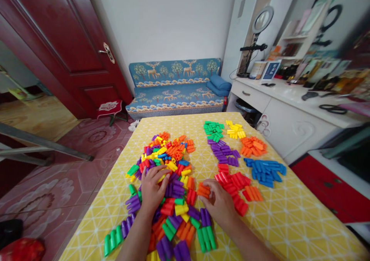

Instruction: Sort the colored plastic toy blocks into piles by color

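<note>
A mixed heap of plastic building blocks (173, 211) in several colours spreads over the left and middle of the table; each block looks like a row of joined tubes. My left hand (153, 186) lies over this heap, fingers stretched and apart, with a yellow block partly showing beneath them. Between the thumb and fingers of my right hand (219, 201) is an orange block (204, 190), at the heap's right edge. Beside that hand lies a group of red blocks (235, 184), with an orange block (253, 193) touching its right side.
Farther right are single-colour groups: blue blocks (266, 171), orange blocks (253, 146), purple blocks (221, 151), green blocks (213, 130) and yellow blocks (235, 130). A yellow patterned cloth (289, 222) covers the table. Behind stands a blue sofa (176, 91); a white dresser (291, 111) is at right.
</note>
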The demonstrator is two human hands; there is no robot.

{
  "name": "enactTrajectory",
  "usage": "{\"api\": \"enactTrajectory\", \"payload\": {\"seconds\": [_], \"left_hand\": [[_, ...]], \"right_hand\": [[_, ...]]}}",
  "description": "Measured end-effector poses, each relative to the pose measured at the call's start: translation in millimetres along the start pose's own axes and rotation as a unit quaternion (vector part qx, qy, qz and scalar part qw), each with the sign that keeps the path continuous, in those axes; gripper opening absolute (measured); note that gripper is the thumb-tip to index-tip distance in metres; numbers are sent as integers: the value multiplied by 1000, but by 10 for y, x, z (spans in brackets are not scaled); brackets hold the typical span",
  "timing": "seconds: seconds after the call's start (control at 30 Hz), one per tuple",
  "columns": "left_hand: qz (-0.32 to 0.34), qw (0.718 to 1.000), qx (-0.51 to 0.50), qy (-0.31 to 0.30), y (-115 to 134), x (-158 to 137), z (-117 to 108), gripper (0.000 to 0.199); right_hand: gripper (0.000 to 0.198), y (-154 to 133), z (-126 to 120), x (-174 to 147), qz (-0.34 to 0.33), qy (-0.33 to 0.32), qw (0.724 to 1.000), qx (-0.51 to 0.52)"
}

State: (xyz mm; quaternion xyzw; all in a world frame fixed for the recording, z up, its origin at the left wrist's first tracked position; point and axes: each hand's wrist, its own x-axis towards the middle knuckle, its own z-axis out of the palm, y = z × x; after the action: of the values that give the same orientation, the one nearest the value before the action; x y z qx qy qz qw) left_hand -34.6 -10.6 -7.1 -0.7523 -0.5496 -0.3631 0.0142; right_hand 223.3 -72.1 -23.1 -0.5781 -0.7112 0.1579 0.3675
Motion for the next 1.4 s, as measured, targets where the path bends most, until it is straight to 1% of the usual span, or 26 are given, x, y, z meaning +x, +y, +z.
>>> {"api": "enactTrajectory", "payload": {"seconds": [0.03,0.1,0.17,0.2,0.23,0.27,0.33,0.4,0.47,0.53,0.63,0.7,0.73,0.8,0.83,0.87,0.9,0.97,1.03,1.1,1.17,1.23,1.3,1.4], "left_hand": [[2,1000,1,1,-4,-3,3,18],[6,1000,3,0,-13,-7,11,18],[7,1000,4,-1,-20,-9,17,18],[6,1000,4,-1,-23,-9,19,18],[6,1000,5,-1,-26,-9,20,18],[5,1000,5,-1,-28,-8,21,19],[5,1000,6,-2,-29,-5,21,19],[7,1000,6,-1,-29,-4,20,19],[6,1000,7,2,-28,-4,20,18],[1,1000,6,1,-25,-6,20,18],[-7,1000,1,-5,-17,-9,19,18],[-14,1000,-2,-5,-6,-11,15,19],[-17,1000,-5,-5,1,-10,11,19],[-26,1000,-11,-5,19,-8,2,19],[-30,999,-15,-6,29,-7,-4,19],[-33,999,-19,-7,39,-5,-10,18],[-36,999,-22,-8,48,-2,-15,18],[-41,999,-27,-7,64,2,-25,17],[-43,999,-29,-4,77,7,-36,17],[-42,999,-32,-2,90,12,-48,17],[-43,998,-35,-3,101,16,-57,17],[-46,998,-38,-5,103,16,-59,17],[-49,998,-42,-1,95,12,-51,17],[-51,997,-54,11,73,2,-31,17]], "right_hand": [[30,49,-78,49,-3,25,1000,-5],[31,214,-335,233,-8,86,995,-46],[31,470,-688,524,-5,141,982,-123],[31,622,-874,694,-1,166,971,-171],[32,781,-1050,867,-3,165,961,-223],[33,938,-1206,1036,-1,155,950,-272],[31,1223,-1426,1328,-8,99,937,-334],[26,1451,-1514,1535,-16,37,931,-363],[23,1623,-1500,1655,-18,-9,928,-373],[24,1746,-1443,1710,-5,-40,926,-374],[24,1819,-1367,1742,28,-66,922,-380],[22,1748,-1318,1765,28,-50,924,-378],[21,1665,-1279,1779,14,-30,929,-368],[22,1400,-1142,1801,-38,8,948,-316],[22,1226,-1038,1803,-71,15,958,-277],[22,1033,-908,1796,-104,9,967,-231],[22,830,-758,1779,-132,-12,974,-185],[24,431,-420,1729,-168,-78,976,-112],[32,94,-78,1688,-183,-122,973,-76],[47,-151,221,1683,-179,-143,972,-58],[56,-310,449,1711,-169,-153,972,-53],[54,-408,601,1740,-160,-157,973,-59],[48,-469,680,1739,-157,-152,973,-73],[44,-514,699,1667,-144,-149,974,-94]]}}
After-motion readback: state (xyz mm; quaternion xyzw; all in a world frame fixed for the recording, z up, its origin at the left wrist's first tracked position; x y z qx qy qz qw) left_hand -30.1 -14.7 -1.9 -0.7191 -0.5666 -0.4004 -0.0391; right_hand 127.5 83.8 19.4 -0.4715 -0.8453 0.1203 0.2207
